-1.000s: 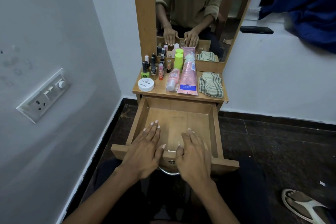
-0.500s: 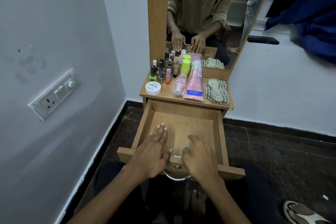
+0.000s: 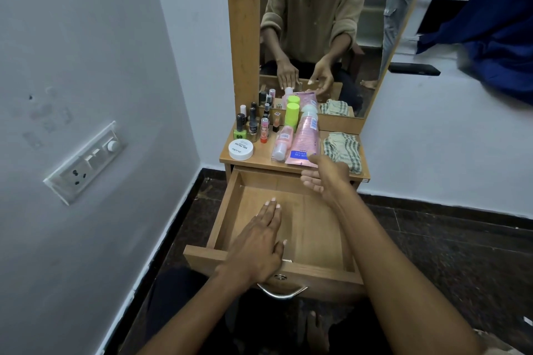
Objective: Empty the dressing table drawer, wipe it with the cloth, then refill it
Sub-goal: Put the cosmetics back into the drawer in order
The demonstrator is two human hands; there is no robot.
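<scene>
The wooden drawer (image 3: 222, 216) is pulled out and nothing lies inside it. My left hand (image 3: 256, 242) rests flat over its front edge, fingers pointing into the drawer. My right hand (image 3: 326, 176) is raised over the drawer's back right corner, fingers spread, holding nothing, close to the pink tube (image 3: 305, 141) and the checked cloth (image 3: 341, 147) on the dressing table top (image 3: 259, 157). A pink bottle (image 3: 282, 141), a green-capped bottle (image 3: 292, 114), a white jar (image 3: 240, 149) and several nail polish bottles (image 3: 251, 124) also stand there.
A mirror (image 3: 317, 23) rises behind the table top and reflects me. A wall with a switch plate (image 3: 86, 161) is close on the left. A metal handle (image 3: 281, 292) hangs on the drawer front. Dark floor surrounds the table; blue fabric (image 3: 490, 23) hangs at the upper right.
My right hand has lifted off the drawer's front edge and moved forward and up toward the table top. My left hand stayed on the drawer front. The camera tilted slightly.
</scene>
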